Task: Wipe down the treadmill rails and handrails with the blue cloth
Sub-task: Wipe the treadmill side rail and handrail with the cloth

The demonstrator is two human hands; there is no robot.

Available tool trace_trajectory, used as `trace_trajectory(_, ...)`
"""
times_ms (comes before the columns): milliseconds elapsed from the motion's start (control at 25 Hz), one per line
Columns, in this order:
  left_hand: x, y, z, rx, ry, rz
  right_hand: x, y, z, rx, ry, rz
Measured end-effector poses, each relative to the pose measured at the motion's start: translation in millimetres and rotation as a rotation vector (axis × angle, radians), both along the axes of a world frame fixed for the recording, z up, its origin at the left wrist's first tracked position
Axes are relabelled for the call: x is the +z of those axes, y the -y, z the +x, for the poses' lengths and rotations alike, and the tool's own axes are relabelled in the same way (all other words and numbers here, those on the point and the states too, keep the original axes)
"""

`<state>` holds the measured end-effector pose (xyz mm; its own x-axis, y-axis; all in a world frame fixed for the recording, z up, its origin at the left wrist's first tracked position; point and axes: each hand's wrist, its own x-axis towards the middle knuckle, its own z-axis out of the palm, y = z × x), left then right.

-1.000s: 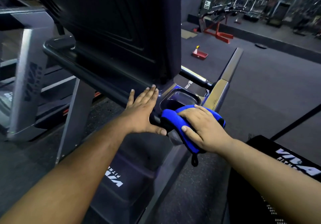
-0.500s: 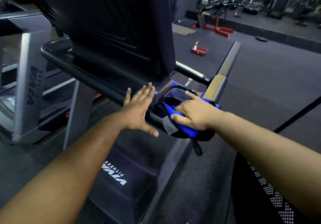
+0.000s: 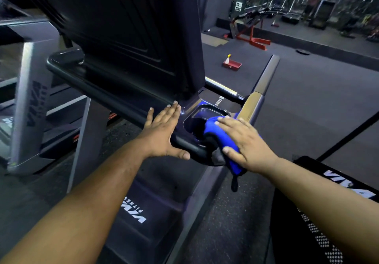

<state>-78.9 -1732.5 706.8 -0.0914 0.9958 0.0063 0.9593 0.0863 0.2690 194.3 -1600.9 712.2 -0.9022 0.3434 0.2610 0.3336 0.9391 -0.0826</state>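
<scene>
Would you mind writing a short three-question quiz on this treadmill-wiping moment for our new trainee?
1. True or false: the left hand holds the blue cloth.
2. Which surface does the right hand press the cloth against?
A. the corner of the black handrail beside the cup holder
B. the red tray on the floor
C. the grey upright of the next treadmill
3. Fill in: the left hand lies ____ on the console ledge, fingers straight.

Key
1. False; the right hand has the cloth, and the left rests bare on the treadmill.
2. A
3. flat
</scene>
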Motion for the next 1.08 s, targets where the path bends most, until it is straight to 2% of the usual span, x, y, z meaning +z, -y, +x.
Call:
trace_trajectory(80, 0, -1, 0, 0.018, 0.003, 0.004, 6, -26, -4, -0.207, -0.021, -0.149)
trace_trajectory(160, 1, -2, 0, 0.025, 0.001, 0.000, 18, -46, -37, -0.394, 0.129, -0.207)
trace_trajectory(240, 1, -4, 2, 0.027, -0.009, 0.003, 26, -50, -80, -0.473, 0.257, -0.186)
trace_trajectory(400, 1, -2, 1, 0.043, -0.022, 0.018, 30, -13, -120, -0.367, 0.280, -0.167)
trace_trajectory(480, 0, -2, 1, 0.044, -0.022, 0.021, 26, 5, -92, -0.223, 0.263, -0.168)
trace_trajectory(560, -1, -2, 1, 0.052, -0.017, 0.033, 20, 8, -54, -0.147, 0.101, -0.145)
trace_trajectory(640, 0, -1, 4, 0.063, -0.017, 0.047, 18, -16, -34, -0.231, -0.034, -0.187)
trace_trajectory(720, 1, 1, 9, 0.090, -0.034, 0.078, 19, -32, -39, -0.370, 0.005, -0.214)
trace_trajectory(800, 1, 2, 16, 0.120, -0.047, 0.101, 16, -10, -53, -0.435, 0.069, -0.160)
trace_trajectory(960, 4, 1, 40, 0.164, -0.084, 0.186, 0, 33, -30, -0.179, -0.057, -0.106)
trace_trajectory(1000, 5, 0, 49, 0.151, -0.108, 0.191, -3, 14, -20, -0.139, -0.070, -0.111)
trace_trajectory(1080, 10, -7, 66, 0.138, -0.141, 0.180, 3, -44, -10, -0.196, -0.026, -0.134)
